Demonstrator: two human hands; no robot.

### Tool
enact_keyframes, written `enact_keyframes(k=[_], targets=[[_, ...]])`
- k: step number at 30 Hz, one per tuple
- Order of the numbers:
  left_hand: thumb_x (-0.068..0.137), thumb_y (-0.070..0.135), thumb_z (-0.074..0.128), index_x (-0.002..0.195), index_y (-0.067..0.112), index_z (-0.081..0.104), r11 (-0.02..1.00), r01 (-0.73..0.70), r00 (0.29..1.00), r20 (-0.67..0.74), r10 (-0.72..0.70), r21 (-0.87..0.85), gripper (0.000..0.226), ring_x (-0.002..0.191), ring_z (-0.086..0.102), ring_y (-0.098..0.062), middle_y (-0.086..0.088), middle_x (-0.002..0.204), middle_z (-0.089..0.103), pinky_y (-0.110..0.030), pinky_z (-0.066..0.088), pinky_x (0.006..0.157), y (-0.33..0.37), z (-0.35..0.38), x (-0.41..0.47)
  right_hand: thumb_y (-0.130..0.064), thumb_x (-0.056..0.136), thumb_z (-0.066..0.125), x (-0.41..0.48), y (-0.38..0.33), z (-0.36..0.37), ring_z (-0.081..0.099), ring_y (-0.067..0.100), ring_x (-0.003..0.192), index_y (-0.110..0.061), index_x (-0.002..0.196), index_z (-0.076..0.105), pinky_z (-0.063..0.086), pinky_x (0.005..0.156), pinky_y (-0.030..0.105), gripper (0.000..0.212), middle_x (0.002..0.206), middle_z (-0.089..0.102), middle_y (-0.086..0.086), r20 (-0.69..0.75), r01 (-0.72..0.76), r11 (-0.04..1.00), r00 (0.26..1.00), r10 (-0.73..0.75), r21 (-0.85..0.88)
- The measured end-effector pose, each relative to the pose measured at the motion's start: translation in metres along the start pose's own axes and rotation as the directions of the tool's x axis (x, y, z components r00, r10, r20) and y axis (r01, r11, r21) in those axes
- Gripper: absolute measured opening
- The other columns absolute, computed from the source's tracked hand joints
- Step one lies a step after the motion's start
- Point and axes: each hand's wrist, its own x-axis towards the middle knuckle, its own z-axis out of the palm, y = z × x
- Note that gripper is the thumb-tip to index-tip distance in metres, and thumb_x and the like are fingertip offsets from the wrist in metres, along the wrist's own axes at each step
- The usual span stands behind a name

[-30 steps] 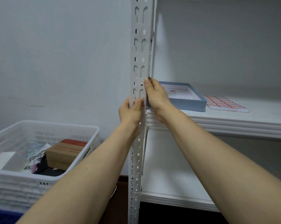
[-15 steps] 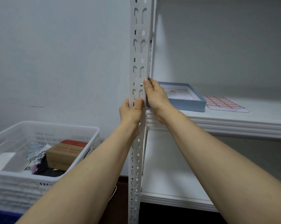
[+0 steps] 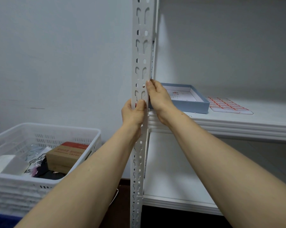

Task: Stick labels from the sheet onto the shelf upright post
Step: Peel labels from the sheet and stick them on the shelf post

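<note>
The white slotted shelf upright post runs top to bottom through the middle of the view. My left hand wraps around it at shelf height, thumb pressed on the front face over a small red label, of which only a sliver shows. My right hand holds the post's right edge just above, fingers together and pointing up. The label sheet, white with rows of red labels, lies flat on the upper shelf to the right.
A shallow blue box sits on the upper shelf between the post and the sheet. A white plastic crate with a cardboard box and other items stands at lower left. A lower shelf lies beneath my right forearm.
My left thumb has slid slightly across the red label on the post. My right hand has stayed almost still on the post's edge.
</note>
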Motion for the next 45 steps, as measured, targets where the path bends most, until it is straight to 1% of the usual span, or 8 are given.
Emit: enact_keyframes(k=[4, 8, 14, 21, 28, 33, 40, 45], targets=[[0.086, 0.01, 0.054, 0.079, 0.014, 0.057, 1.0, -0.009, 0.999, 0.034, 0.009, 0.007, 0.009, 0.065, 0.052, -0.013, -0.003, 0.074, 0.058, -0.022, 0.042, 0.057, -0.0012, -0.0048, -0.0003, -0.033, 0.1, 0.039, 0.0011, 0.0016, 0.0011, 0.055, 0.021, 0.116, -0.016, 0.128, 0.049, 0.043, 0.103, 0.041, 0.035, 0.125, 0.059, 0.004, -0.004, -0.002, 1.0, 1.0, 0.002, -0.014], [0.088, 0.015, 0.057, 0.074, 0.017, 0.058, 0.999, 0.032, 0.998, 0.047, -0.031, -0.016, 0.014, 0.043, 0.049, 0.004, 0.006, 0.063, 0.056, -0.007, 0.036, 0.039, 0.002, -0.0069, -0.0016, -0.033, 0.099, 0.039, 0.0021, 0.0027, 0.001, 0.055, 0.021, 0.116, -0.016, 0.127, 0.05, 0.044, 0.102, 0.042, 0.034, 0.124, 0.059, 0.004, -0.004, -0.002, 1.0, 1.0, 0.002, -0.007], [0.087, 0.008, 0.053, 0.073, 0.014, 0.057, 1.0, 0.008, 1.0, 0.015, -0.008, -0.019, 0.016, 0.049, 0.049, -0.004, 0.002, 0.063, 0.055, -0.01, 0.038, 0.043, 0.0032, -0.0043, -0.0021, -0.034, 0.099, 0.039, 0.0021, 0.0021, 0.0007, 0.055, 0.02, 0.116, -0.017, 0.128, 0.049, 0.044, 0.101, 0.04, 0.035, 0.125, 0.059, 0.003, -0.005, -0.003, 1.0, 1.0, 0.003, -0.003], [0.087, 0.003, 0.049, 0.069, 0.013, 0.053, 0.999, 0.003, 1.0, 0.027, -0.002, -0.033, 0.021, 0.038, 0.046, 0.004, 0.001, 0.063, 0.053, -0.008, 0.037, 0.041, 0.0061, -0.003, -0.003, -0.034, 0.099, 0.039, 0.0018, 0.0013, 0.0008, 0.056, 0.022, 0.114, -0.016, 0.127, 0.049, 0.047, 0.098, 0.042, 0.035, 0.124, 0.059, 0.005, -0.006, -0.003, 1.0, 1.0, 0.003, -0.006], [0.086, 0.016, 0.055, 0.075, 0.016, 0.06, 0.998, 0.06, 0.995, 0.083, -0.062, 0.018, 0.012, 0.063, 0.052, -0.013, -0.001, 0.071, 0.059, -0.024, 0.039, 0.054, 0.006, -0.0089, -0.0024, -0.034, 0.099, 0.04, 0.0015, 0.0017, -0.0004, 0.056, 0.02, 0.115, -0.016, 0.129, 0.049, 0.047, 0.098, 0.036, 0.036, 0.126, 0.058, 0.004, 0.003, -0.005, 1.0, 1.0, 0.005, 0.008], [0.084, 0.013, 0.055, 0.08, 0.012, 0.059, 0.998, 0.016, 0.999, 0.029, -0.018, 0.063, 0.006, 0.07, 0.05, -0.019, -0.008, 0.076, 0.057, -0.026, 0.04, 0.059, 0.0031, -0.0048, -0.0008, -0.033, 0.099, 0.04, 0.0007, 0.0009, -0.0007, 0.057, 0.019, 0.114, -0.016, 0.128, 0.049, 0.046, 0.1, 0.038, 0.035, 0.124, 0.06, 0.003, 0.009, -0.012, 0.999, 1.0, 0.012, 0.03], [0.089, 0.01, 0.049, 0.077, 0.016, 0.051, 0.998, -0.028, 0.999, 0.019, 0.027, 0.062, 0.014, 0.063, 0.048, -0.013, 0.0, 0.07, 0.054, -0.02, 0.04, 0.054, 0.0024, 0.0002, -0.0008, -0.033, 0.099, 0.04, 0.0005, 0.0008, -0.0019, 0.054, 0.019, 0.116, -0.016, 0.131, 0.048, 0.046, 0.099, 0.034, 0.037, 0.127, 0.057, 0.003, 0.01, -0.017, 1.0, 1.0, 0.016, 0.019], [0.09, 0.011, 0.049, 0.091, 0.011, 0.054, 0.997, -0.026, 0.998, 0.055, 0.022, 0.077, 0.005, 0.072, 0.053, -0.016, -0.002, 0.078, 0.058, -0.024, 0.043, 0.061, -0.0006, -0.004, 0.0019, -0.034, 0.099, 0.04, 0.0006, 0.0012, -0.0011, 0.055, 0.02, 0.117, -0.016, 0.131, 0.047, 0.045, 0.102, 0.038, 0.037, 0.128, 0.058, 0.003, 0.009, -0.024, 1.0, 1.0, 0.024, 0.021]])
